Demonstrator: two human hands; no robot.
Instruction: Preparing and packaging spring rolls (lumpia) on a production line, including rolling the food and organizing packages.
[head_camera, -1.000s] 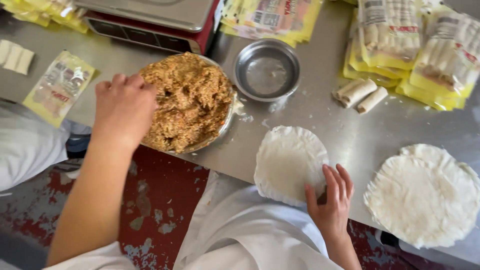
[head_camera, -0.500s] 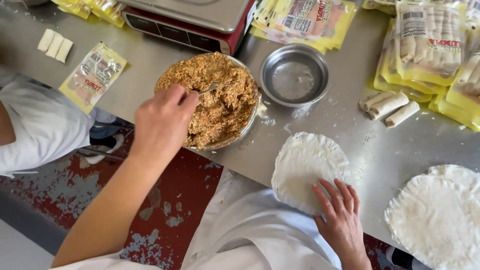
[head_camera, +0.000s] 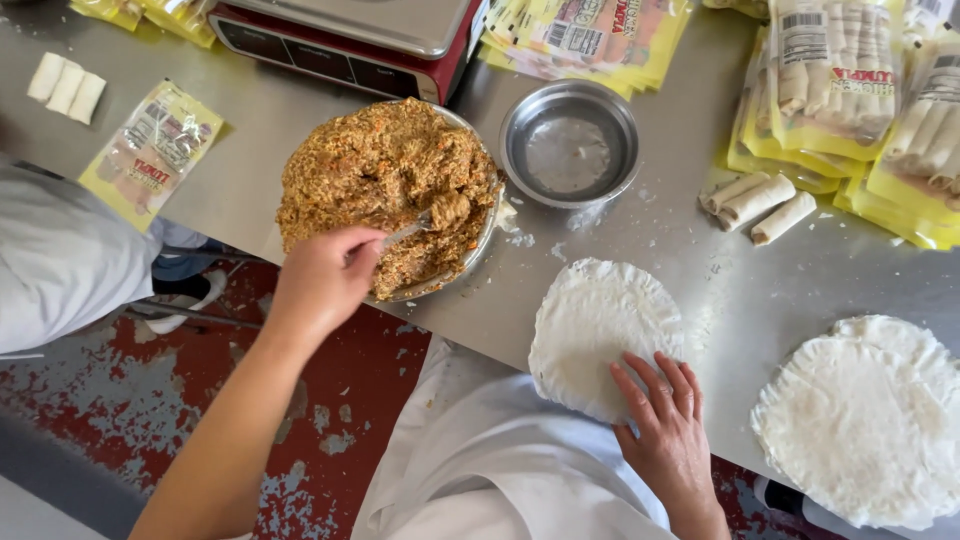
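A brushed steel tabletop (head_camera: 300, 130) carries everything, its near edge running above a worn red and grey floor (head_camera: 150, 400). At the top stands a red weighing scale with a steel platform (head_camera: 350, 35), and yellow-edged clear packets of pale rolled sticks (head_camera: 850, 90) are piled at the upper right. A stack of round white wrapper sheets (head_camera: 865, 420) lies at the right edge, well apart from a single round white wrapper sheet (head_camera: 600, 330) that overhangs the near edge of the tabletop. The round metal bowl heaped with brown minced filling (head_camera: 385, 190) sits left of centre, just beside a smaller empty steel bowl (head_camera: 570, 145). The left hand (head_camera: 325, 280) is closed around the handle of a metal spoon (head_camera: 425, 225), whose tip holds a lump of filling inside the heaped bowl. The right hand (head_camera: 665, 420) lies flat with fingers spread on the near part of the single wrapper, pressing it to the tabletop. Three loose pale rolls (head_camera: 755, 200) lie between the empty bowl and the packets.
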